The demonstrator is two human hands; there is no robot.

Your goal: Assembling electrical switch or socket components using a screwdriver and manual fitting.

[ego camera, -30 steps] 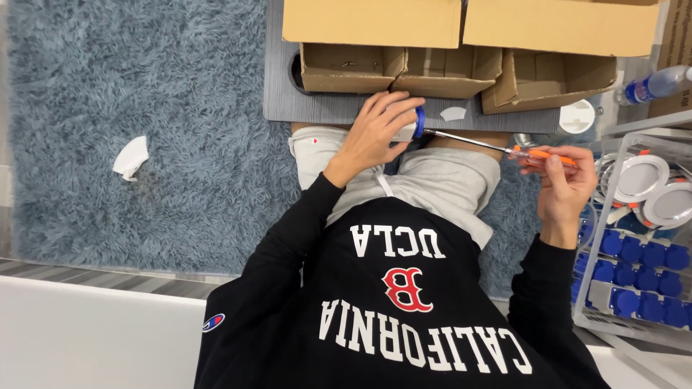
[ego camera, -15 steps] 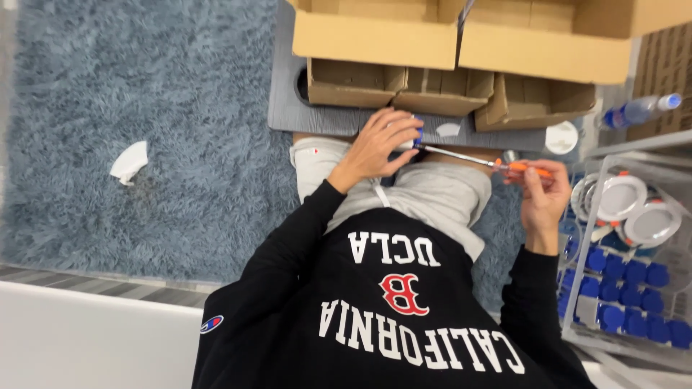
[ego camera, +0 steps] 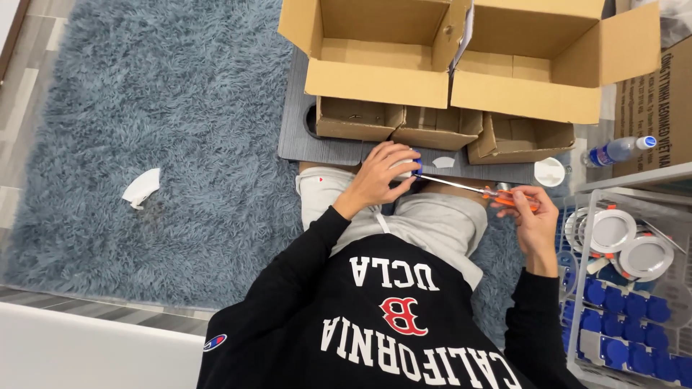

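A blue rug (ego camera: pixel 144 108) is spread under a grey surface (ego camera: pixel 303 137) loaded with cardboard boxes (ego camera: pixel 382 72). Over the lap, a small blue-and-white part (ego camera: pixel 409 167), largely hidden, is gripped by the left hand (ego camera: pixel 378 176); a screwdriver (ego camera: pixel 476 191) is pinched by the right hand (ego camera: pixel 530 216), its tip apparently touching the part.

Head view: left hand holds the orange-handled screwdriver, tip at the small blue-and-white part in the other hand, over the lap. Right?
Not quite. The head view shows the orange-handled screwdriver in the right hand, not the left. The left hand grips the small blue-and-white part, with the screwdriver tip at it, over the lap. The rest stands.
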